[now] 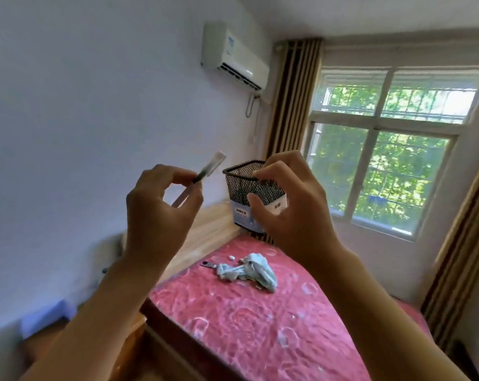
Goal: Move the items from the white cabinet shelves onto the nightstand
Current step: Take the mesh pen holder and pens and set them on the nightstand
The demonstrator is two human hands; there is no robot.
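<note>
My left hand [155, 213] pinches a slim translucent pen with a dark grip [202, 173]. My right hand [285, 199] grips a black wire-mesh pen holder [249, 182] by rim and wall. Risk: either item slips in transit; neither grasp has support from below.

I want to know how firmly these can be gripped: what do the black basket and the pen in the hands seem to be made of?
The black basket looks like metal wire mesh with a dark matte coating: a fine see-through grid under a solid rim, with a white-and-blue paper label around its lower part. The pen looks like plastic, with a clear frosted cap and a translucent barrel; motion blur leaves this uncertain.
</note>
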